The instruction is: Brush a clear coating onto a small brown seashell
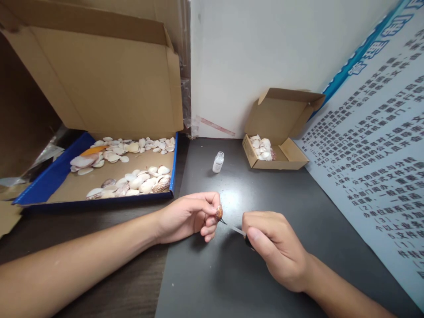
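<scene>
Between the thumb and fingers of my left hand [192,217] is a small brown seashell [219,212], pinched above the dark mat. My right hand [276,245] is closed around the black end of a thin brush [235,228]. The brush has a pale stem, and its dark tip meets the lower edge of the shell; the grip end is mostly hidden by my fingers. Behind my hands, a small clear bottle [218,162] with a white label stands upright without a cap.
At left lies an open blue-sided cardboard box [66,170] with rows of seashells [144,182]. A smaller open box [281,164] at back right holds white shells [263,148] on its left side. A printed poster [374,154] borders the right, a white wall [251,48] the back.
</scene>
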`<state>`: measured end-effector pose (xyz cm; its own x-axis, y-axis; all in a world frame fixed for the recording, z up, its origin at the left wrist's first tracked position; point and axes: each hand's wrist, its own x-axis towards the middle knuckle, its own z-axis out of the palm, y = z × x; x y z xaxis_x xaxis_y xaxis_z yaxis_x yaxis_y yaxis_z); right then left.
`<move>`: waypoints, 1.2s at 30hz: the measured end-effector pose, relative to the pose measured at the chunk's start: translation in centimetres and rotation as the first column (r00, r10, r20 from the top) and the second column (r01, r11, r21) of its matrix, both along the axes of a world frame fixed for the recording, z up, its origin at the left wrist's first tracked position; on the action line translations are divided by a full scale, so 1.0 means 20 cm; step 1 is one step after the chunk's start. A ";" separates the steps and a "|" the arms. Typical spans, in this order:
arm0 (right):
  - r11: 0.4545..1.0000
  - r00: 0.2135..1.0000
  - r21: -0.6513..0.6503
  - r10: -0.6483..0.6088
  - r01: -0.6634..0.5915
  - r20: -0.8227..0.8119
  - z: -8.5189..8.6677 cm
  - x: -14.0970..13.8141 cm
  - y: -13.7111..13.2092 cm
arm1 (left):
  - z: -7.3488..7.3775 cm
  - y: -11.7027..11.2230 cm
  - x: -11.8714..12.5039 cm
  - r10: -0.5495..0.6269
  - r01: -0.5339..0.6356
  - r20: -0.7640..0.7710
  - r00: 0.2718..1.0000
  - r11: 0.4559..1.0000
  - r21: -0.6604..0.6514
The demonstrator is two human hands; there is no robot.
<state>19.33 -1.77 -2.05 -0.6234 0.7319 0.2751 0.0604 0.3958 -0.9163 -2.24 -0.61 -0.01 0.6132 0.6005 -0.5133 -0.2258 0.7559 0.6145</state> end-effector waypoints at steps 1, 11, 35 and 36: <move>1.000 1.000 0.002 -0.007 0.007 -0.003 0.00 0.00 0.00 | 0.00 0.00 0.00 -0.001 0.001 -0.001 1.000 1.000 0.003; 1.000 0.999 -0.010 -0.017 0.017 0.032 0.00 0.00 0.00 | 0.00 0.00 0.00 -0.004 0.004 -0.015 1.000 1.000 0.000; 0.998 0.998 -0.037 0.050 -0.051 -0.024 0.00 0.00 0.00 | 0.00 -0.01 0.01 -0.004 0.005 -0.045 0.999 1.000 0.024; 0.998 0.999 -0.039 0.048 -0.048 -0.006 0.00 0.00 0.01 | 0.01 -0.01 0.01 -0.006 0.007 -0.046 0.999 1.000 0.023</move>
